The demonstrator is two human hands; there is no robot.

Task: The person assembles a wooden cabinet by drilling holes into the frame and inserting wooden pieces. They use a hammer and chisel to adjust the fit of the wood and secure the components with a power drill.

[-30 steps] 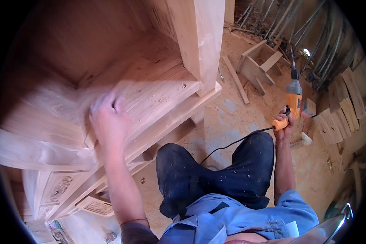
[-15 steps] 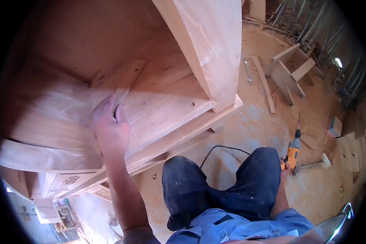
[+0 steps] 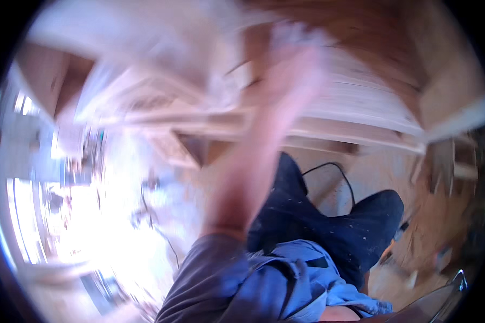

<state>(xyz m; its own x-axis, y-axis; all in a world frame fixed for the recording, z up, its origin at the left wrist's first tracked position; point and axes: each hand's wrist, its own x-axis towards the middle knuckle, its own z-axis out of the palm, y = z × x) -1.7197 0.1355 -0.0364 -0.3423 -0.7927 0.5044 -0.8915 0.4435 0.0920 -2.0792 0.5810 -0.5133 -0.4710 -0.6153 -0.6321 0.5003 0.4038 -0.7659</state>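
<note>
Left hand: the left hand [image 3: 299,59] lay in the upper middle of the frame, smeared by motion; it rested against or just over the pale boards; whether its fingers were spread or pressed together could not be told through the blur.
Left forearm: it ran up from a grey sleeve [image 3: 210,280] at the lower middle to the hand, bare above the cuff.
Wooden cabinet: the wooden cabinet [image 3: 361,102] filled the upper middle and upper right of the frame, its light planks lying under and to the right of the hand; contact looked likely but was not sharp enough to confirm.
Right hand: out of sight.
Legs: dark trousers [image 3: 328,215] sat at centre right, below the cabinet and right of the forearm.
Cable: a thin black cable [image 3: 334,166] looped over the floor just above the trousers.
Left side: overexposed and blurred; nothing there could be told apart.
</note>
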